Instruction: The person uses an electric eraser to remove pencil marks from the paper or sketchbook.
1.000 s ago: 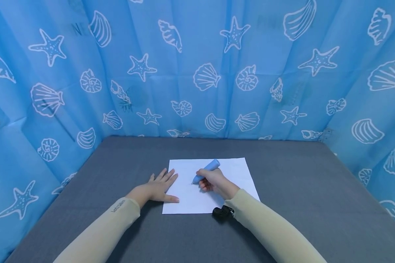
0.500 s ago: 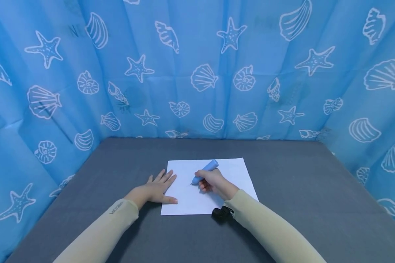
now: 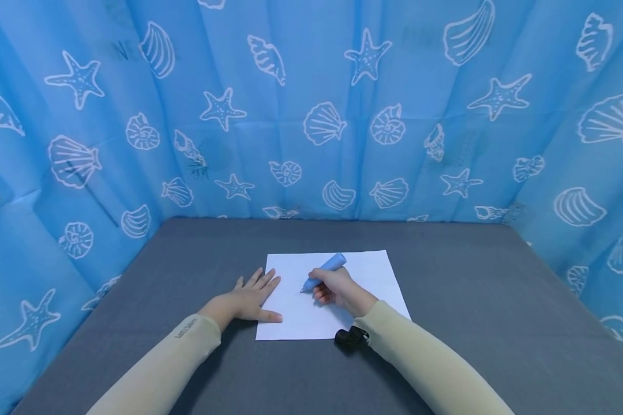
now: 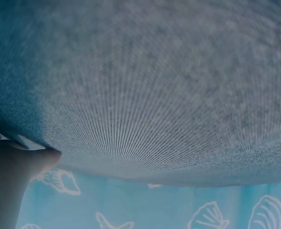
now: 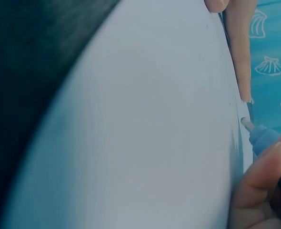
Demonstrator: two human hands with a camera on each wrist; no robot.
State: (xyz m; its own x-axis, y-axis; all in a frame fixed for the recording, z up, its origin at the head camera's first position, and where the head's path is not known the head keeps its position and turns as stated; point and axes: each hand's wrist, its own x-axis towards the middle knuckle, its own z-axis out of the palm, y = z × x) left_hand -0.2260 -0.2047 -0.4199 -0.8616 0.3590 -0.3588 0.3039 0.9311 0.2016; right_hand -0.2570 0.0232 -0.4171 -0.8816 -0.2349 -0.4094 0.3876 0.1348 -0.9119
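A white sheet of paper point(image 3: 296, 325) lies on the grey table. My right hand point(image 3: 340, 288) grips a thick blue marker point(image 3: 334, 261), tilted with its tip down at the paper left of the sheet's middle. In the right wrist view, the marker's pale tip point(image 5: 246, 123) points at the sheet, and curled fingers point(image 5: 262, 179) surround the blue barrel. Flat and spread, my left hand point(image 3: 246, 301) rests over the paper's left edge, its thumb on the sheet. The left wrist view shows mostly table cloth, with part of that hand point(image 4: 16, 176) at the left.
Blue curtains point(image 3: 291, 132) with white shells and starfish rise behind the grey table point(image 3: 462, 300) and along both sides. A small black device point(image 3: 349, 338) sits at the right wrist, close to the paper's front edge.
The marker tip has shifted very slightly left and down on the paper with my right hand. My left hand stays in place; the whole view sways a little.
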